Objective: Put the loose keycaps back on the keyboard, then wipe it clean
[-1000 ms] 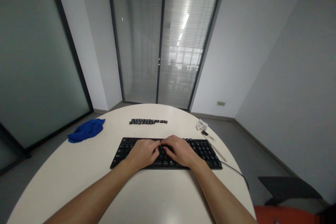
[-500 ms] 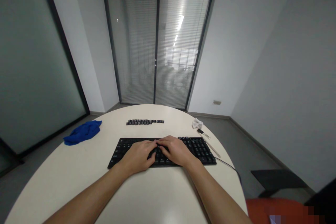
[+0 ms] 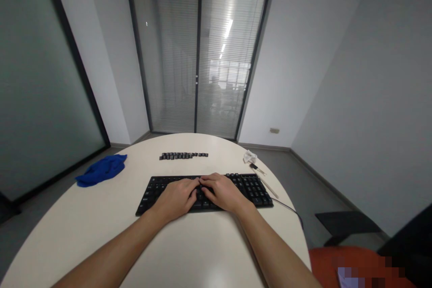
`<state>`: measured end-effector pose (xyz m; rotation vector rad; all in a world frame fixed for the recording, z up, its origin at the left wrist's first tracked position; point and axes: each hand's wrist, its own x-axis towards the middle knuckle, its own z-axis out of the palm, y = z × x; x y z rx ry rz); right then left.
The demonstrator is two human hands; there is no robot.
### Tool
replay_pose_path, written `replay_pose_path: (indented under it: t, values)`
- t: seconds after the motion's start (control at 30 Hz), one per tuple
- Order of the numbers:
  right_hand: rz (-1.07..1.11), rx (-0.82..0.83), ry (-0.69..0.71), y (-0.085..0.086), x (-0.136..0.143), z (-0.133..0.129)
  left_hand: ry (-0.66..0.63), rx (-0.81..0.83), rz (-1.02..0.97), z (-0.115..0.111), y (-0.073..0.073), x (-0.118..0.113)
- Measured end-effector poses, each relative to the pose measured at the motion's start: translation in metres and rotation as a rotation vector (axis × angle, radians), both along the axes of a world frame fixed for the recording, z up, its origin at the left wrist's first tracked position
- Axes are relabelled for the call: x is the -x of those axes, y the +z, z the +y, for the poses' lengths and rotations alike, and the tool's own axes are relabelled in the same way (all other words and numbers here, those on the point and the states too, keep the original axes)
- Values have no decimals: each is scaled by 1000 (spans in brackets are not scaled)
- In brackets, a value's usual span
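A black keyboard (image 3: 259, 191) lies on the round pale table (image 3: 189, 252). My left hand (image 3: 177, 198) rests over its left-middle keys, fingers pressed together and bent, the thumb lower beside them. From the right, my right hand (image 3: 222, 191) reaches over the middle keys, its fingers bent and close together. The fingertips of both hands meet near the keyboard's upper middle. Anything between them is hidden or too small to name. Beyond the keyboard, several loose black keycaps (image 3: 177, 156) lie in two rows.
A blue cloth (image 3: 103, 170) lies at the table's left. At the right are a crumpled white tissue (image 3: 249, 157), a small black-headed tool (image 3: 254, 166), a thin pale stick (image 3: 269, 186) and the keyboard's cable (image 3: 286, 207). A red chair (image 3: 351, 256) stands at the lower right.
The camera view has turned slightly, so the scene sits a little further left. My left thumb has drawn nearer its fingers. Both hands remain over the same part of the keyboard.
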<state>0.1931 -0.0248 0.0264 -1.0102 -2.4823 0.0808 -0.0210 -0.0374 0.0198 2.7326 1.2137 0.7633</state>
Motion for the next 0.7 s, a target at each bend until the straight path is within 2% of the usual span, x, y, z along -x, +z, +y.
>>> replay_pose_path:
  t: [0.53, 0.7]
  values:
    - [-3, -3, 24, 1, -1, 2, 36, -31, 92, -1, 2, -4]
    - [-8, -2, 29, 2, -1, 3, 8, -19, 52, 1, 4, -2]
